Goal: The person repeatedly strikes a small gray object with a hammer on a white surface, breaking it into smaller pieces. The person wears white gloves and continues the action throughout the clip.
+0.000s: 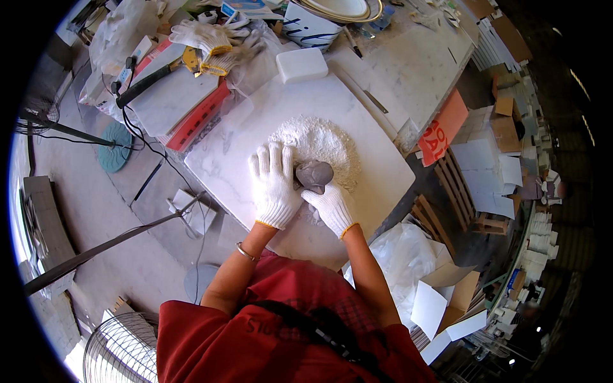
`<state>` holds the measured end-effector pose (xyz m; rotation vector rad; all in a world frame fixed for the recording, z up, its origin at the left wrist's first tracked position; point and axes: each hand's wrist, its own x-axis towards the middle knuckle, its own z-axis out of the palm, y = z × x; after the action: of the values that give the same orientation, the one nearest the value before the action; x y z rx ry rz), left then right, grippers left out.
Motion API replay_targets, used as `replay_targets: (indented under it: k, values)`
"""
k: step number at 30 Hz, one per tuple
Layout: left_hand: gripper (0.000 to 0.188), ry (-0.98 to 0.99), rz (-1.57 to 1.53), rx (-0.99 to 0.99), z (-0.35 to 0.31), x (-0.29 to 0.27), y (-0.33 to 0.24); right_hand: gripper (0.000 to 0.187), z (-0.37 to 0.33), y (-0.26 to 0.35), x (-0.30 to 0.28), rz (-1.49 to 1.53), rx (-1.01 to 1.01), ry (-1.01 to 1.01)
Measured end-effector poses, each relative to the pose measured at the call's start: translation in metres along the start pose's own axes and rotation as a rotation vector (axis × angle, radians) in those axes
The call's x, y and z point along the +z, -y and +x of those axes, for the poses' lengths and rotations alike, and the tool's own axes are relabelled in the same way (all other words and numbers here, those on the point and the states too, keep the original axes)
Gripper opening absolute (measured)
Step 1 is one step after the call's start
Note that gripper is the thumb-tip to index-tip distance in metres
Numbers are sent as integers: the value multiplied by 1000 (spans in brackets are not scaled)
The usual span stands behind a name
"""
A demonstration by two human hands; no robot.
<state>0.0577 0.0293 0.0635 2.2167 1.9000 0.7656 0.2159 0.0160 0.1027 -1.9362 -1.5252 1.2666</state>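
Observation:
White knitted gloves with yellow-edged cuffs cover both hands. My left hand lies palm down on a pale marble slab, its fingers stretched out beside a heap of white powder. Gripped in my right hand is a dark grey, rounded lump that looks like stone or clay; I cannot tell which. The lump is at the heap's near edge, close to my left thumb. Some loose white crumbs lie by my right wrist.
A white block sits at the slab's far corner. Beyond are spare gloves, a black-handled hammer, a red-sided box and a white bowl. Open cartons stand right; a wire-caged fan stands lower left.

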Motion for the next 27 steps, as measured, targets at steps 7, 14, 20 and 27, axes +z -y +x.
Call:
replay_targets:
  k: [7,14,20,27]
  values:
    - [77,-32,-85,-31,2,-2,-3,25,-15,26,-18,513,280,69]
    - [70,30,-39,-15,2,-6,-3,30,-6,-13,6,-160,-240,-112]
    - [76,-36,-53,-29,0,5,0,31,4,9,-4,385,266,92]
    - [76,-9,-75,-44,3,1,-2,21,-19,19,-8,381,244,39]
